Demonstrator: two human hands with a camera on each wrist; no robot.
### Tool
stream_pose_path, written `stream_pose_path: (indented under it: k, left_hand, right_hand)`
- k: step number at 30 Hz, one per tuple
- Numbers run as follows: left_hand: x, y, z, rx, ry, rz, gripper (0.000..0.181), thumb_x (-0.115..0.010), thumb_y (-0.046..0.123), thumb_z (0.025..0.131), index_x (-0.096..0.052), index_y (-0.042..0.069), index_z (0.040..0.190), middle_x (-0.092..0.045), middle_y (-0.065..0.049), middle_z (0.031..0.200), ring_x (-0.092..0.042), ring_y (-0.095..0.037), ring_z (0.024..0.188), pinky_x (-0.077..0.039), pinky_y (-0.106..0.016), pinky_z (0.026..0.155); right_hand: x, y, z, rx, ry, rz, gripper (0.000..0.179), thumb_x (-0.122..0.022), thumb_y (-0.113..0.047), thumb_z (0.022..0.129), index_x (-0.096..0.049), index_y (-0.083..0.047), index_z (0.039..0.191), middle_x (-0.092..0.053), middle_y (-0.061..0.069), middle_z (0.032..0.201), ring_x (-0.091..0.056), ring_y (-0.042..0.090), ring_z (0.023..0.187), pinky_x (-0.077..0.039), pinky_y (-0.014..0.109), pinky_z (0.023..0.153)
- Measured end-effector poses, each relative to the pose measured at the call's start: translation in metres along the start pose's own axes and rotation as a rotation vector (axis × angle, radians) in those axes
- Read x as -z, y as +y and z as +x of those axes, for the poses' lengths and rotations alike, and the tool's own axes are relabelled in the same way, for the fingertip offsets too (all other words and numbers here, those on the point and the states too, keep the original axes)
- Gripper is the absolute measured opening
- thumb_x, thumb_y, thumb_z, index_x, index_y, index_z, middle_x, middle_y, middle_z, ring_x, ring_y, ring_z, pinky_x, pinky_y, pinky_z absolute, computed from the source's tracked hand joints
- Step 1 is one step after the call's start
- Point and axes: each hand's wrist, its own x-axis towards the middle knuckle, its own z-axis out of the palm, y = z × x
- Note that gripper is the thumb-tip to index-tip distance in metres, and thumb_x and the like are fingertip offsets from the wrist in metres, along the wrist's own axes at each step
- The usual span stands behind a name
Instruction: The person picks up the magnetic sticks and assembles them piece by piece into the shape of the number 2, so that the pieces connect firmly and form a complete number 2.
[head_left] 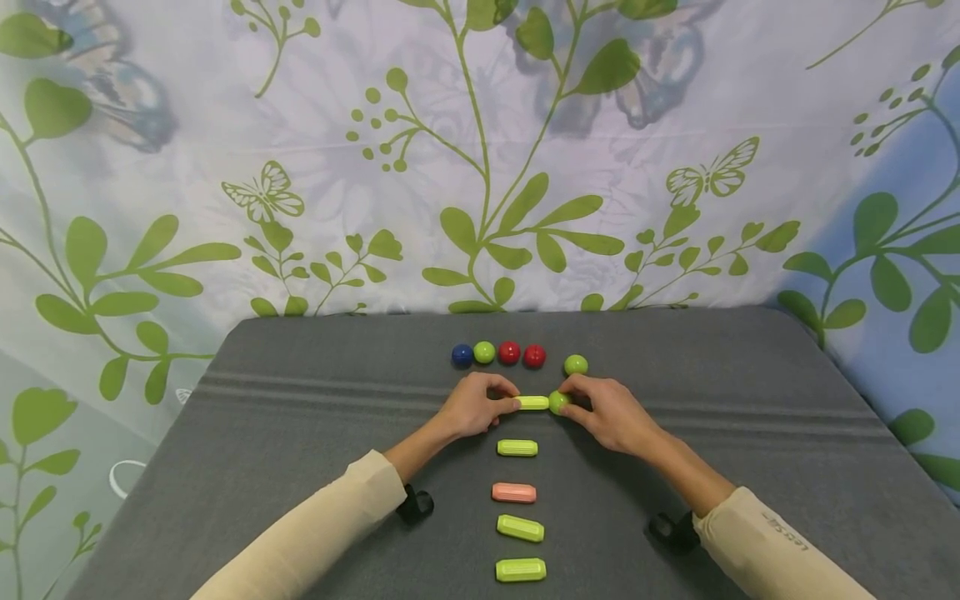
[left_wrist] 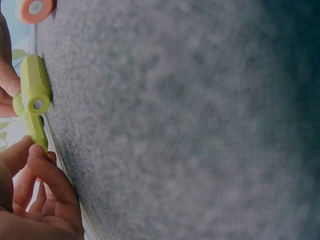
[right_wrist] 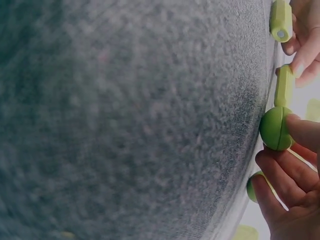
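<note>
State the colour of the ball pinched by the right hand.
Green; the ball shows best in the right wrist view.

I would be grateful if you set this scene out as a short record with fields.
Left hand: pinches one end of a ribbed lime rod
Right hand: pinches a lime ball
Contact: held rod's other end touches held ball
Far row, left to right: blue ball, green ball, red ball, second red ball
Separate: loose green ball, just beyond the right hand
Column, far to near: yellow-green rod, coral rod, two more yellow-green rods
Surface: gray tabletop
</note>
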Motion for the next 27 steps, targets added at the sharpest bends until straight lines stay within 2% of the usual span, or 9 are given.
stream_pose_path:
  k: [6,9,12,15,17,19,22,25,27]
  left_hand:
    - [0.003,-0.003,-0.002,0.009,0.028,-0.044,0.015,-0.070,0.018,0.094,-0.073,0.008,0.104,-0.066,0.000,0.090,-0.059,-0.013,0.062,-0.049,-0.028,0.051]
    - [0.007,-0.004,-0.002,0.017,0.085,-0.063,0.015,-0.070,0.018,0.094,-0.072,0.007,0.105,-0.066,-0.001,0.091,-0.061,-0.016,0.064,-0.050,-0.029,0.052]
    - [0.014,-0.004,-0.002,-0.009,0.201,-0.057,0.016,-0.070,0.013,0.093,-0.071,0.003,0.106,-0.066,-0.003,0.089,-0.061,-0.018,0.065,-0.051,-0.031,0.057]
    - [0.023,-0.005,0.002,-0.014,0.364,-0.030,0.018,-0.071,0.010,0.092,-0.069,0.002,0.108,-0.063,-0.003,0.083,-0.057,-0.016,0.064,-0.048,-0.032,0.064]
    - [0.029,-0.007,0.005,0.016,0.457,-0.035,0.023,-0.072,0.010,0.091,-0.068,0.001,0.112,-0.060,-0.004,0.081,-0.052,-0.018,0.062,-0.045,-0.033,0.064]
    - [0.036,-0.009,0.009,0.059,0.518,-0.035,0.027,-0.072,0.011,0.091,-0.066,0.003,0.116,-0.059,-0.006,0.085,-0.050,-0.020,0.063,-0.042,-0.034,0.062]
    - [0.044,-0.013,0.013,0.128,0.522,-0.076,0.034,-0.071,0.012,0.092,-0.061,0.003,0.124,-0.059,-0.012,0.101,-0.055,-0.023,0.068,-0.044,-0.032,0.059]
    - [0.049,-0.018,0.015,0.200,0.451,-0.150,0.045,-0.071,0.013,0.092,-0.056,0.005,0.133,-0.056,-0.016,0.121,-0.062,-0.024,0.077,-0.049,-0.029,0.057]
    - [0.050,-0.020,0.015,0.243,0.393,-0.210,0.051,-0.072,0.011,0.091,-0.052,0.006,0.138,-0.052,-0.018,0.130,-0.065,-0.024,0.076,-0.051,-0.029,0.053]
  right_hand:
    - [-0.001,0.002,-0.001,0.008,0.015,-0.007,0.018,-0.075,-0.014,0.088,-0.068,-0.011,0.105,-0.068,-0.002,0.096,-0.065,0.018,0.088,-0.052,0.043,0.078]
    - [-0.001,0.002,-0.002,0.013,0.022,-0.010,0.019,-0.076,-0.014,0.088,-0.068,-0.011,0.105,-0.068,-0.002,0.096,-0.065,0.018,0.089,-0.052,0.043,0.078]
    - [-0.002,0.002,-0.002,0.021,0.031,-0.012,0.019,-0.076,-0.013,0.087,-0.068,-0.011,0.104,-0.068,-0.002,0.096,-0.065,0.018,0.088,-0.052,0.042,0.077]
    - [-0.002,0.002,-0.003,0.027,0.035,-0.011,0.019,-0.076,-0.013,0.088,-0.068,-0.010,0.105,-0.068,-0.002,0.096,-0.064,0.016,0.087,-0.052,0.042,0.077]
    - [-0.002,0.001,-0.003,0.027,0.033,-0.011,0.019,-0.076,-0.013,0.088,-0.068,-0.010,0.105,-0.068,-0.002,0.096,-0.064,0.016,0.086,-0.052,0.041,0.076]
    - [-0.002,0.001,-0.003,0.025,0.027,-0.010,0.019,-0.075,-0.013,0.088,-0.068,-0.009,0.105,-0.068,-0.001,0.096,-0.064,0.017,0.087,-0.052,0.041,0.076]
    - [-0.001,0.000,-0.003,0.021,0.021,-0.013,0.020,-0.075,-0.013,0.088,-0.067,-0.009,0.106,-0.068,0.000,0.097,-0.065,0.018,0.088,-0.052,0.042,0.077]
    - [-0.001,0.000,-0.003,0.014,0.018,-0.017,0.020,-0.075,-0.013,0.088,-0.067,-0.009,0.106,-0.068,0.001,0.098,-0.065,0.019,0.089,-0.052,0.043,0.078]
    - [-0.002,0.000,-0.002,0.011,0.017,-0.020,0.020,-0.075,-0.013,0.088,-0.067,-0.009,0.106,-0.068,0.001,0.098,-0.065,0.019,0.089,-0.052,0.043,0.078]
